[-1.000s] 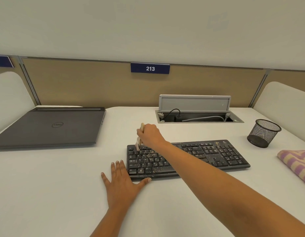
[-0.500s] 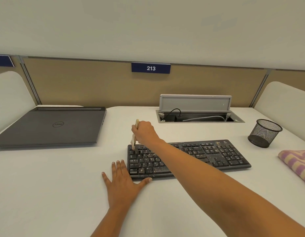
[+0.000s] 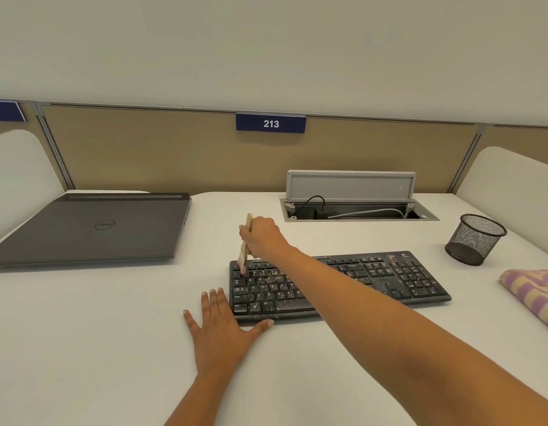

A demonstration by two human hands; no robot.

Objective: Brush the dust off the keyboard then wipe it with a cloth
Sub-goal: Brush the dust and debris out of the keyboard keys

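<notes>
— What is changing at your end?

— I'm watching the brush (image 3: 242, 260) working leftwards along the far rows of the keyboard (image 3: 389, 278). A second ago its bristles were sitting a few keys further in, and now they're touching down at the keyboard's far left corner. My right hand (image 3: 262, 238) is keeping its grip closed around the pale handle, which is standing nearly upright over that corner.

— And the other hand?

— My left hand (image 3: 220, 327) is lying flat on the table (image 3: 113, 333), fingers spread, its grip open on nothing, thumb touching the keyboard's near left edge. It isn't shifting, so I'm reading it as a brace.

— Where is that leaving the job?

— Early, I'm judging. Pale gritty specks (image 3: 274, 285) are peppering the matte black keys across the left half, with a few showing on the right half. The stroke is reaching the edge, so I'm expecting more passes before any wiping. The cloth (image 3: 530, 290) is waiting untouched, well to the right of the keyboard. It is soft and folded, striped purple and yellow, and looking like towelling.

— Anything else close by?

— A closed grey laptop (image 3: 91, 229) with a smooth lid is lying left of the keyboard, and a round black wire-mesh cup (image 3: 475, 239) is sitting beyond the keyboard's far right corner.
</notes>
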